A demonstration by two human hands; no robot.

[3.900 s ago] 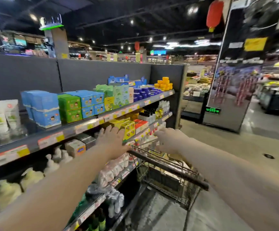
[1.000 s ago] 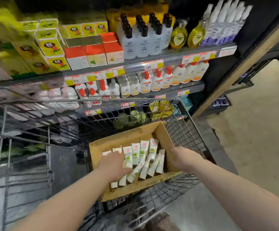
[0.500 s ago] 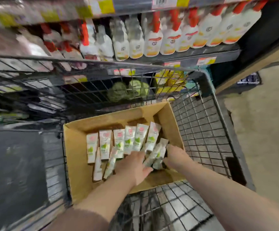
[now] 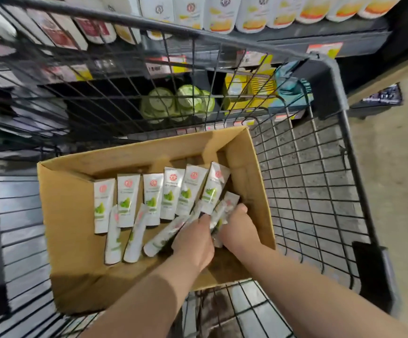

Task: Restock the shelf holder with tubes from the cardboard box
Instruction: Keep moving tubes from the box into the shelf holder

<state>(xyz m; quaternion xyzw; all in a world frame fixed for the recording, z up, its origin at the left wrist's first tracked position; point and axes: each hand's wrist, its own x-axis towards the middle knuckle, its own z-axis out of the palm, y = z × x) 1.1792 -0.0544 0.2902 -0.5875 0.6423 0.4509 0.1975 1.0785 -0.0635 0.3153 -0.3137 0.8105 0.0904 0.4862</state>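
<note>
- Open brown cardboard box (image 4: 71,215), standing in a black wire shopping cart (image 4: 320,191): bare cardboard floor along its left side and near-left corner; bare wire mesh to the right of the box, up to the cart's right rim.
- White squeeze tubes with a green leaf print and a red round mark (image 4: 171,191): six lie side by side in a row toward the far wall of the box, sealed ends pointing far; several more lie slanted in front of that row, overlapping its near ends.
- Left hand (image 4: 194,242): inside the box at its right half, fingers curled down onto the slanted tubes; whether they are clamped on one cannot be told.
- Right hand (image 4: 238,230): just beside the left hand, fingers bent around a slanted tube (image 4: 224,208); the grip is partly hidden.
- Store shelf with white bottles (image 4: 222,13): beyond the cart's far rim, cut off at the top edge; printing blurred.
- Round green packs (image 4: 178,103) on a lower shelf, seen through the mesh.
</note>
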